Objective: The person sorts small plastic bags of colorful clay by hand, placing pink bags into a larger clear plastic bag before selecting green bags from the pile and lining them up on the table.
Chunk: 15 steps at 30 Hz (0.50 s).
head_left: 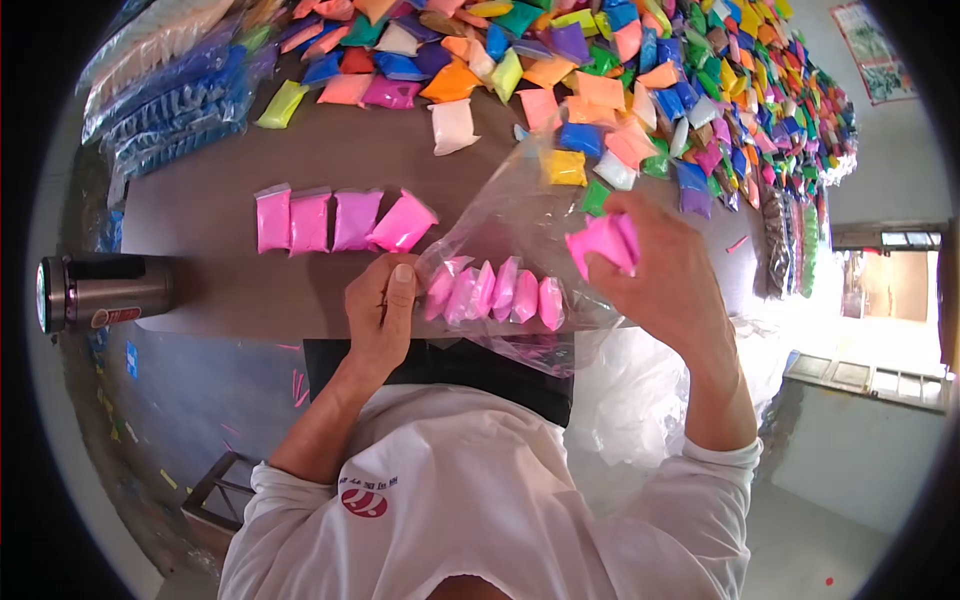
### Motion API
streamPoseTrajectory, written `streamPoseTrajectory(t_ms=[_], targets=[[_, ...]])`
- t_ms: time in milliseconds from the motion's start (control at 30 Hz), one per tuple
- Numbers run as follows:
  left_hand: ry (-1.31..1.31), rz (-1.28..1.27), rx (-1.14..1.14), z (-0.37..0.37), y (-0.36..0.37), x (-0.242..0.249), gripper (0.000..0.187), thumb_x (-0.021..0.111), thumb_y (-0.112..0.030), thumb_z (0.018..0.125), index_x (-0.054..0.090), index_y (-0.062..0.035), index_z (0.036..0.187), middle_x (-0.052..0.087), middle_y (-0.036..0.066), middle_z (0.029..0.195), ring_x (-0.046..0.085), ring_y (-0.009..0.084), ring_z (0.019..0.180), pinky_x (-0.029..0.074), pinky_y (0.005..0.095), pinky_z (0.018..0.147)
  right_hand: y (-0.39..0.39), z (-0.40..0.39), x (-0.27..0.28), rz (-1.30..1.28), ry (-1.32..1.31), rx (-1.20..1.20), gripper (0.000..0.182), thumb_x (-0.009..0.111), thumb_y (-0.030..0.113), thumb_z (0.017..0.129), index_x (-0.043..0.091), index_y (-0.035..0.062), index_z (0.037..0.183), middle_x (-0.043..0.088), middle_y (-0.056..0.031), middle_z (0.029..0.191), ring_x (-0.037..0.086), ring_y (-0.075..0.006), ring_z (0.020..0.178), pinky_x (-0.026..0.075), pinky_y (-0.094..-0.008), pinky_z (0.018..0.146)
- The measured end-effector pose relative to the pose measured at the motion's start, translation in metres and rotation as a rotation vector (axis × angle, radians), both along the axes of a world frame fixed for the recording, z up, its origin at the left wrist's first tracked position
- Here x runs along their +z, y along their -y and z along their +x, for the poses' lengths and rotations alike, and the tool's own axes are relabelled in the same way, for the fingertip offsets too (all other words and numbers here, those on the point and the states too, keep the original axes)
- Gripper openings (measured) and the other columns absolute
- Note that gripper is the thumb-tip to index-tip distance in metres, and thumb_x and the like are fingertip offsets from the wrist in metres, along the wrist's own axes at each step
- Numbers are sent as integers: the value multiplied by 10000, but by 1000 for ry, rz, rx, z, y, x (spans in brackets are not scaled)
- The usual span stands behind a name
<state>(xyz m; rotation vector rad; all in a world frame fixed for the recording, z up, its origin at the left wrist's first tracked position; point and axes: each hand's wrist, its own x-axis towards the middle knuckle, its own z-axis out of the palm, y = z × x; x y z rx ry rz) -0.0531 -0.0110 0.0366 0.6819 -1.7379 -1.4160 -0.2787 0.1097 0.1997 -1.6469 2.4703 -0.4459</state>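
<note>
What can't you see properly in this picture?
- Head view: the pink packet is partly hidden by the right hand.
- Steel flask: its label is too small to read.
- Wall poster: blurred, cut by the lens edge.
- Left hand covers part of the clear bag.

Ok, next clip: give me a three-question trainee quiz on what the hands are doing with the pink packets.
1. True or false: the right hand holds a pink packet at the mouth of the clear plastic bag.
2. How many loose pink packets lie in a row on the table beside the left hand? A) two B) four C) seven
3. Fill in: the left hand grips the clear plastic bag, which already contains several ____ packets.

Key: 1 true; 2 B; 3 pink
</note>
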Motion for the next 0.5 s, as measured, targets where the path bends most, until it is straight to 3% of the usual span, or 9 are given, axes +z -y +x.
streamPoseTrajectory(t_ms=[100, 200, 300, 500], targets=[[-37, 51, -32, 0, 0, 0, 292, 519, -215, 1040, 641, 20, 916, 566, 12, 769, 477, 73, 651, 389, 239, 587, 10, -1, -7, 292, -14, 37, 284, 651, 192, 796, 552, 13, 993, 673, -233, 884, 675, -405, 782, 533, -502, 698], [-61, 100, -104, 2, 2, 7, 246, 582, -183, 1001, 621, 37, 899, 597, 49, 874, 512, 83, 687, 419, 242, 623, 10, -5, -16, 409, -116, 100, 266, 623, 193, 788, 546, 13, 968, 679, -210, 817, 676, -407, 741, 537, -511, 680], [-49, 17, -133, 1, 5, 1, 193, 656, -131, 935, 602, 49, 890, 615, 83, 978, 549, 95, 736, 452, 245, 670, 14, 0, -8, 534, -112, 42, 343, 627, 217, 794, 607, 17, 1072, 660, -217, 791, 655, -424, 803, 500, -511, 768], [-56, 10, -207, 2, 6, 2, 176, 718, -83, 848, 595, 39, 882, 605, 110, 1102, 572, 118, 795, 479, 258, 721, 6, -4, -14, 486, -90, 91, 356, 629, 218, 784, 638, 17, 1077, 661, -227, 787, 656, -423, 796, 498, -520, 766]])
